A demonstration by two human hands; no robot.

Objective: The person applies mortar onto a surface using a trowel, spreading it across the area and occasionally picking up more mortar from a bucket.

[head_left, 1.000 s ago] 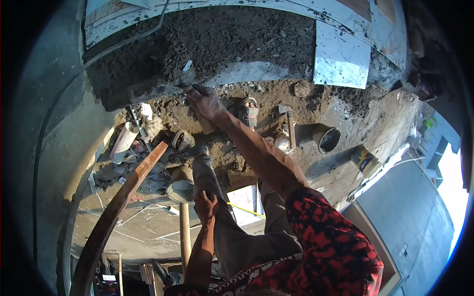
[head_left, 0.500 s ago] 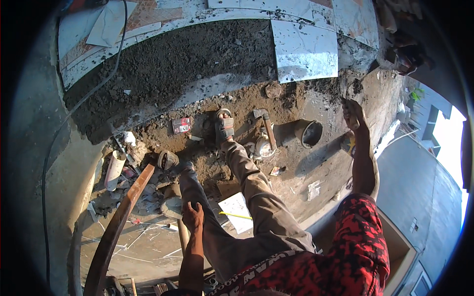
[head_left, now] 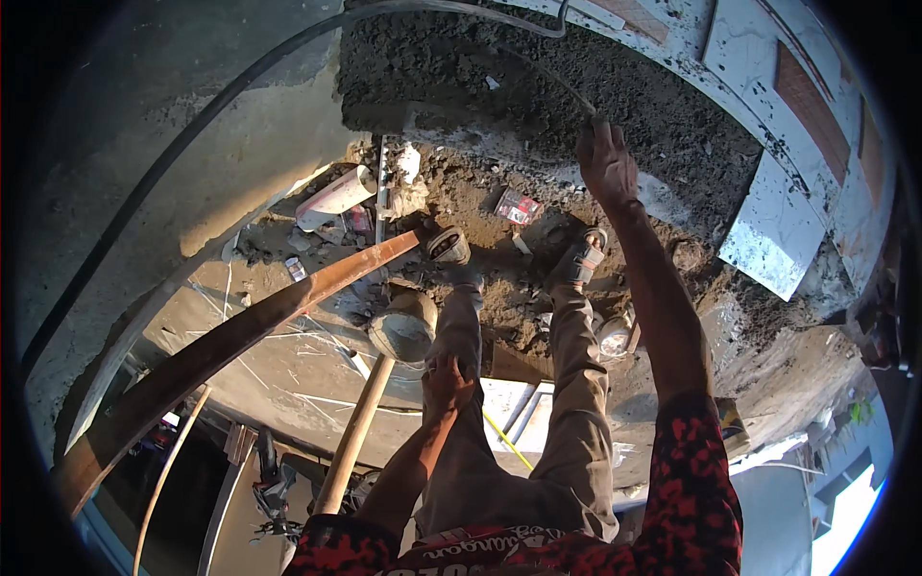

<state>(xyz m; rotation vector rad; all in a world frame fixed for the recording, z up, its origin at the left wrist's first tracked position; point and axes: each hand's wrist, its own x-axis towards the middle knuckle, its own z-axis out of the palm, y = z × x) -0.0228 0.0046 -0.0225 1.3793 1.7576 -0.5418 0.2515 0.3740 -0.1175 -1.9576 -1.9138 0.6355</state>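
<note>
My right hand (head_left: 609,171) reaches over the dark mortar bed (head_left: 432,72), closed round the near end of a thin metal trowel (head_left: 574,93). The trowel's far end blends into the mortar and is hard to make out. My left hand (head_left: 448,386) rests on my left leg near the knee, fingers loosely stretched, holding nothing. Between my right hand and my feet lies a small red-and-white packet (head_left: 519,205). White marble-look tiles (head_left: 776,226) lie at the mortar's right side.
A long wooden beam (head_left: 259,326) slants in from the lower left toward my left foot. Beside it are a mortar-filled bucket (head_left: 404,328), a wooden pole (head_left: 357,432) and a pale pipe (head_left: 336,197). A dark hose (head_left: 206,125) arcs across the upper left.
My view has turned left. My right hand has swung from the far right, beside the tiles, leftward over the mortar bed with the trowel. My left hand stays by my left leg.
</note>
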